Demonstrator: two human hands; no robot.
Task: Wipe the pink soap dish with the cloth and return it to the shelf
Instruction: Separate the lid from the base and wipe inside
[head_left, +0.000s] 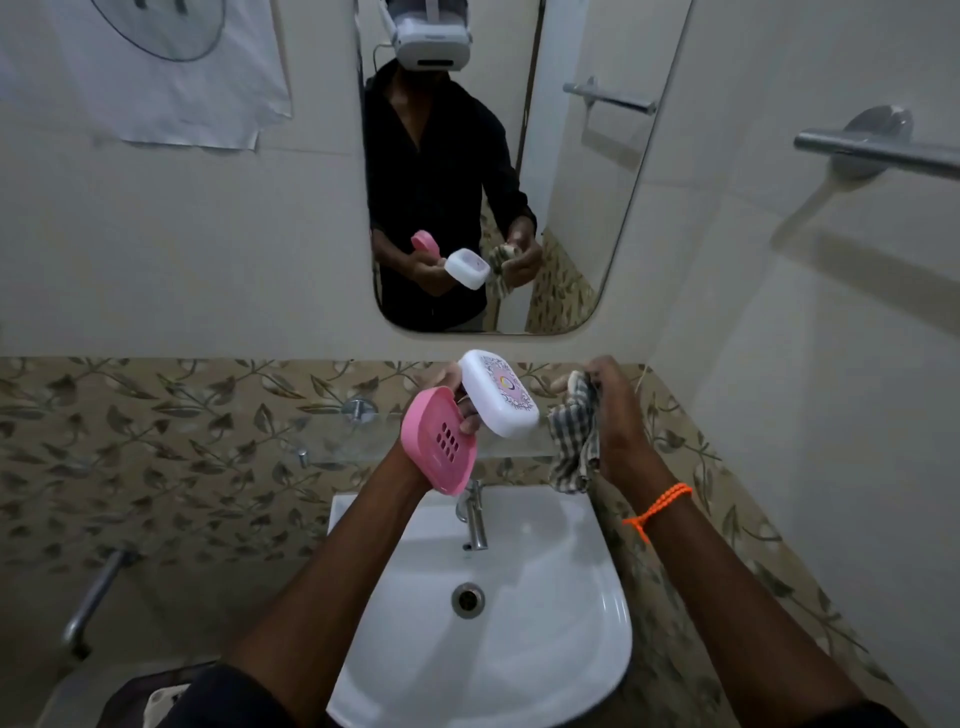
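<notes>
I judged the wiping step was just starting: my left hand (457, 402) held the pink soap dish (439, 441) and its white lid (498, 400) above the sink (571, 649), my right hand (615, 415) held the cloth (574, 441) just beside them, so next the cloth needed to rub the dish.

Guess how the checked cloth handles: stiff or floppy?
Likely floppy: the checked cloth hangs in loose folds below the right hand that grips it. Probably light, since a bunched pinch holds it. It should mould around the pink soap dish when wiping.
</notes>
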